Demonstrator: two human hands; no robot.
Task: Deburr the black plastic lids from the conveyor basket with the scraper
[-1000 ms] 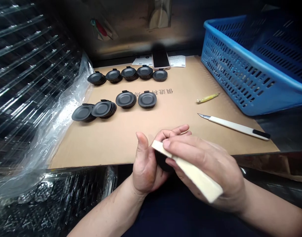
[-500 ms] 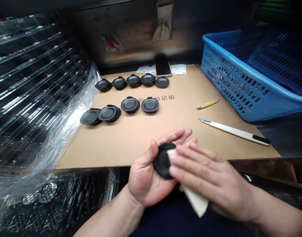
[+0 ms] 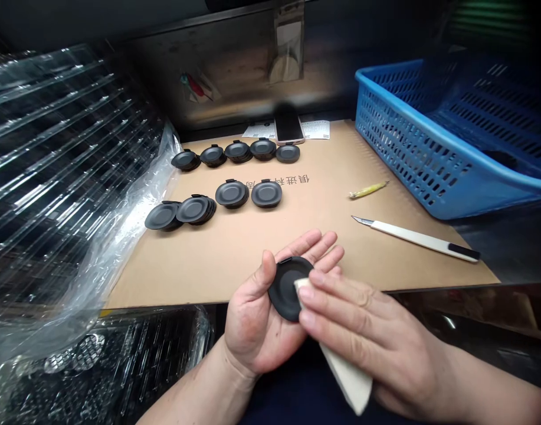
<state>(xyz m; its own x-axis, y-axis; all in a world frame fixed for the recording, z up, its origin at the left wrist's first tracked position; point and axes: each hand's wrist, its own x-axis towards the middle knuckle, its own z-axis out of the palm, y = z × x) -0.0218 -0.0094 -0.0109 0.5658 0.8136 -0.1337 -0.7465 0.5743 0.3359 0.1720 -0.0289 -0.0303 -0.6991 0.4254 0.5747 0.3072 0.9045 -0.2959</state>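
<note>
A round black dish-like part [image 3: 288,288] with a small tab on its rim lies in my left hand [image 3: 264,327]. The left fingers stretch out beneath it and the thumb stands up beside its edge. My right hand [image 3: 367,336] grips a folded cream sheet [image 3: 347,381], whether cloth or paper I cannot tell. Its upper corner touches the part's face under the right fingertips. The part's right edge is hidden by those fingers. Beyond my hands, similar black parts [image 3: 266,193] sit in two rows, several of them stacked.
On the cardboard sheet [image 3: 235,260] lie a white-handled knife [image 3: 412,236], blade pointing left, and a thin yellow tool [image 3: 368,190]. A blue basket [image 3: 398,136] stands right. A phone [image 3: 289,127] rests on paper at the back. Clear plastic trays [image 3: 71,159] are piled left.
The right hand has slid slightly down and left over the part, with the folded sheet. More of the left fingers shows. The whole view has shifted a little.
</note>
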